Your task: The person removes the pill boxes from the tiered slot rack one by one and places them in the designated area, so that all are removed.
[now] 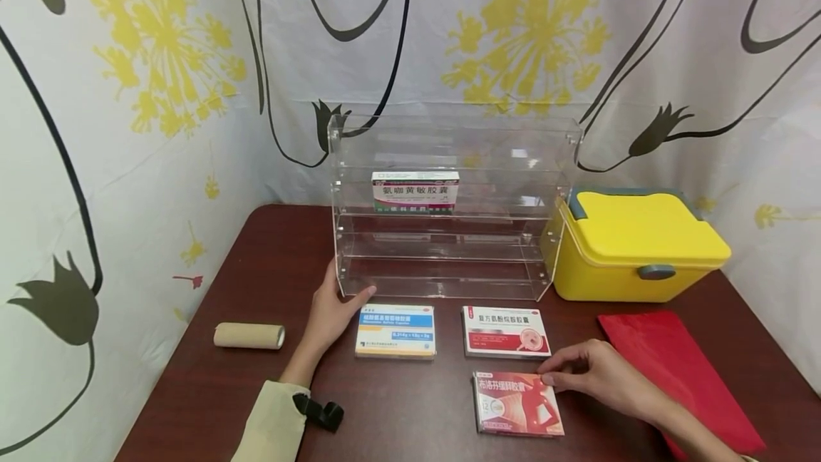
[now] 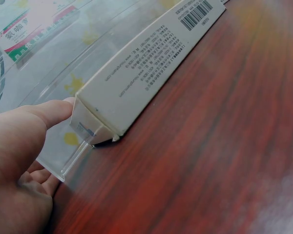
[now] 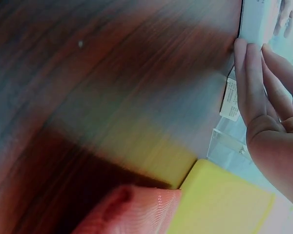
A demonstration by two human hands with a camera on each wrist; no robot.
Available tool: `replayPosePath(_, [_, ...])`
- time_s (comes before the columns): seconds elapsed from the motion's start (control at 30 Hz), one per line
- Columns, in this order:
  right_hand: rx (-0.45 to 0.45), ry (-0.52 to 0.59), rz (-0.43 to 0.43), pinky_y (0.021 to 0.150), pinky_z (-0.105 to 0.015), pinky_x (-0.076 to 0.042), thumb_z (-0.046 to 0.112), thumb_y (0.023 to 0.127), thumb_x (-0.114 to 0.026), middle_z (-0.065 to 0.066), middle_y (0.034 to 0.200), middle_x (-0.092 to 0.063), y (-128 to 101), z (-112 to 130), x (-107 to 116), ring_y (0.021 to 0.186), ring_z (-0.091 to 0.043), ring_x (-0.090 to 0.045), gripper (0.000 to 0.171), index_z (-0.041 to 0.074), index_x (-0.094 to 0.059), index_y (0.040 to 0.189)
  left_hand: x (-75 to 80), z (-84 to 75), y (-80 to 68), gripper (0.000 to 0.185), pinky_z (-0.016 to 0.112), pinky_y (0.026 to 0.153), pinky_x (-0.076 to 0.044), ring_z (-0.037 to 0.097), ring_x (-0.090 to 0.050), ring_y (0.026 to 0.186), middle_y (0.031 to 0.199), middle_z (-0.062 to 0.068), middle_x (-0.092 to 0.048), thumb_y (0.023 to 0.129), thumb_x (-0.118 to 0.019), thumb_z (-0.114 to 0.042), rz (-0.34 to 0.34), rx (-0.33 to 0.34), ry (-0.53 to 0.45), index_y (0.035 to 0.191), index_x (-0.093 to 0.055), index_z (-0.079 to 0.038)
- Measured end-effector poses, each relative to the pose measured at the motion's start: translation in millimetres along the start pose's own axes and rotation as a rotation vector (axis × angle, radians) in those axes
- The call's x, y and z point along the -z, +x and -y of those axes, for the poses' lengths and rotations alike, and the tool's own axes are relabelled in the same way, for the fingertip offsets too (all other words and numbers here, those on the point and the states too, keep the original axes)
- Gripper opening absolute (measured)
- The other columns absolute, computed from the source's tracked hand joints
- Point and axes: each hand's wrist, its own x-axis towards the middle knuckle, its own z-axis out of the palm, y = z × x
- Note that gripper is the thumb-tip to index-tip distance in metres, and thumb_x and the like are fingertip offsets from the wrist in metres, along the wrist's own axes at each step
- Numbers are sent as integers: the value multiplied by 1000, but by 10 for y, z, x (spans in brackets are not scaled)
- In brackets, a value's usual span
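Note:
A clear acrylic rack [image 1: 442, 259] stands at the back of the table, with one medicine box [image 1: 415, 192] on a middle tier. My left hand [image 1: 330, 316] holds the rack's lower left corner, fingers at its outer side. In the left wrist view the thumb reaches the end of a blue-and-white medicine box [image 2: 146, 63], which lies flat before the rack. Right of that lies a red-and-white medicine box [image 1: 507, 332]. Nearer me is a pink medicine box [image 1: 516, 405]; my right hand [image 1: 606, 376] pinches its upper right corner between thumb and fingers.
A yellow lidded storage box [image 1: 641, 262] sits right of the rack, close to its side. In front of it lies a flat red item [image 1: 680, 376]. A cardboard tube [image 1: 249, 336] rests on the table at left. Patterned cloth [image 1: 398, 34] hangs behind and beside the table.

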Motion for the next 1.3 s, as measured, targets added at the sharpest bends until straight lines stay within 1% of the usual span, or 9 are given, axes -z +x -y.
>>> replayPosePath(0.2, [83, -39, -77, 61, -23, -49, 40, 86, -75, 18, 88, -70, -36, 42, 60, 76, -4, -60, 21, 25, -77, 100, 8, 8, 6, 92, 47, 108, -34, 20, -41, 134, 147, 6, -44, 85, -78, -37, -3, -12, -18, 156, -19, -32])
replayPosePath(0.37, [106, -83, -123, 63, -24, -51, 32, 85, -78, 18, 90, -70, 33, 257, 218, 76, -5, -62, 21, 23, -76, 103, 35, 3, 15, 92, 47, 108, -34, 20, -42, 134, 148, 5, -44, 85, -77, -37, -6, -25, -20, 157, -19, -30])
replayPosePath(0.47, [161, -71, -164, 61, -25, -53, 23, 84, -80, 14, 93, -70, 129, 394, 293, 74, -7, -63, 24, 21, -75, 107, 54, 2, 15, 92, 47, 107, -35, 20, -42, 134, 147, 6, -45, 85, -78, -37, -12, -28, -21, 157, -20, -30])
replayPosePath(0.6, [243, -61, -263, 68, -28, -56, 19, 85, -79, 11, 100, -71, 316, 579, 352, 81, -8, -66, 28, 23, -73, 113, 63, 21, 13, 91, 49, 106, -36, 21, -42, 134, 147, 6, -45, 85, -78, -37, -19, -26, -24, 156, -21, -31])
replayPosePath(0.73, [278, -82, -358, 67, -26, -54, 22, 88, -77, 10, 105, -70, 532, 796, 408, 81, -8, -64, 29, 25, -71, 116, 41, 54, 4, 92, 49, 105, -37, 20, -42, 134, 148, 4, -43, 85, -77, -39, 0, -25, -16, 157, -19, -31])
replayPosePath(0.83, [315, -70, -381, 64, -26, -54, 23, 89, -75, 6, 109, -70, 711, 977, 476, 78, -10, -64, 30, 22, -71, 119, 21, 69, -7, 92, 50, 104, -38, 20, -42, 134, 148, 4, -43, 85, -77, -40, 6, -26, -19, 157, -19, -29])
replayPosePath(1.03, [419, -123, -462, 68, -25, -56, 19, 89, -76, 4, 108, -70, 1071, 1340, 674, 84, -10, -67, 28, 15, -72, 116, -6, 66, -16, 92, 48, 104, -39, 21, -44, 133, 147, 3, -44, 85, -77, -40, 6, -20, -24, 156, -19, -33])
replayPosePath(1.2, [429, -167, -484, 67, -23, -55, 20, 90, -75, 3, 108, -71, 1306, 1597, 842, 83, -10, -69, 26, 13, -72, 115, -15, 44, -10, 93, 48, 104, -39, 24, -44, 133, 147, 4, -44, 85, -78, -36, 6, -30, -38, 157, -19, -31])
replayPosePath(1.3, [420, -170, -465, 70, -30, -57, 20, 91, -73, -3, 112, -70, 1436, 1704, 928, 87, -16, -69, 27, 11, -71, 116, -14, 37, -2, 92, 47, 105, -38, 24, -44, 133, 147, 4, -44, 85, -78, -35, 3, -33, -45, 156, -19, -34])
